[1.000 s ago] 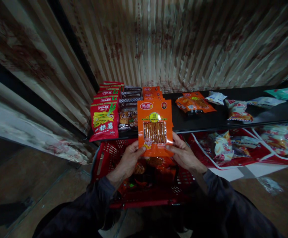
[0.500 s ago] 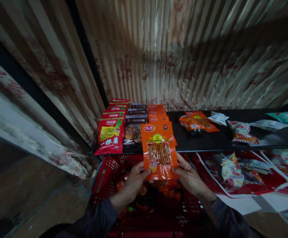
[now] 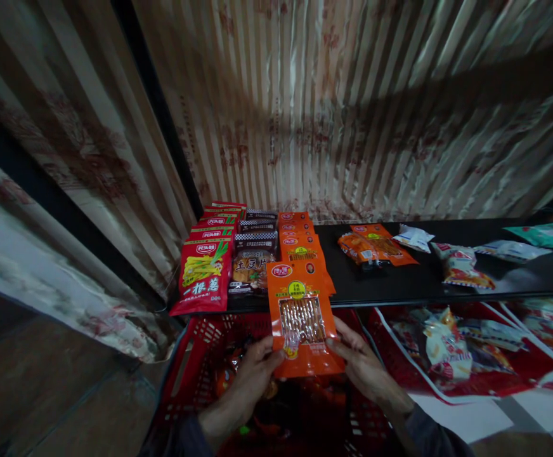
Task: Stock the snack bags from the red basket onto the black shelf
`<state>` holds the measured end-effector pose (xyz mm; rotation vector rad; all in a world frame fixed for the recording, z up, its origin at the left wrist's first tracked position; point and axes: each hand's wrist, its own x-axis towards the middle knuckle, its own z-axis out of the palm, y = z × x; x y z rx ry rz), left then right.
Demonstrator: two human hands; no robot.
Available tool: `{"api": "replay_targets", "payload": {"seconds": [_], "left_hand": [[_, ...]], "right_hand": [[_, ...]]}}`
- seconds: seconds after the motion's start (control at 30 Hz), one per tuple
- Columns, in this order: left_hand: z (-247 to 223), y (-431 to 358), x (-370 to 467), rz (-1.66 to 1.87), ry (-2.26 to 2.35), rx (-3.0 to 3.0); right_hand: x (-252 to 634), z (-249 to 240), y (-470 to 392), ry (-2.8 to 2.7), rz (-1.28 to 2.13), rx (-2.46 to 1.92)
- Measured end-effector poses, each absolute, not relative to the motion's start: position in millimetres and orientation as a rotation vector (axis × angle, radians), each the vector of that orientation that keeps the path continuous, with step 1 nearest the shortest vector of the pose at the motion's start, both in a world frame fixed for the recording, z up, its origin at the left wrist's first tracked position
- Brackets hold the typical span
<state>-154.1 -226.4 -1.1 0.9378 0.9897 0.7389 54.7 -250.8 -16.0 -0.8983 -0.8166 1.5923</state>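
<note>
Between my two hands is an orange snack packet (image 3: 304, 317) with a clear window showing brown sticks. My left hand (image 3: 257, 368) pinches its lower left edge, and my right hand (image 3: 355, 355) grips its lower right edge. The packet is tilted face up, its top overlapping the shelf's front edge. Just behind it lies a row of matching orange packets (image 3: 300, 240) on the black shelf (image 3: 400, 282). To their left are dark potato-slice packets (image 3: 250, 270), then red packets (image 3: 203, 273) with a yellow snack picture, both in overlapping rows.
Below my hands stands a red basket (image 3: 181, 362) holding more packets. Loose orange packets (image 3: 376, 246) and small white packets (image 3: 461, 263) lie on the shelf's right part. Red bags with white edging (image 3: 400, 368) sit beneath it. A dark post (image 3: 162, 120) rises at left before a striped curtain (image 3: 267, 114).
The held packet sits lower in view, as does the whole shelf. More of the orange row behind it now shows. Both hands keep their hold.
</note>
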Motion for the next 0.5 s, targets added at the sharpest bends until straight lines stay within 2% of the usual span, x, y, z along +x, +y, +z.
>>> {"api": "replay_targets", "payload": {"seconds": [0.5], "left_hand": [[-14.7, -232.0, -154.2, 0.591, 0.892, 0.995]], "right_hand": [[83.4, -33.1, -249.7, -0.974, 1.699, -0.914]]}}
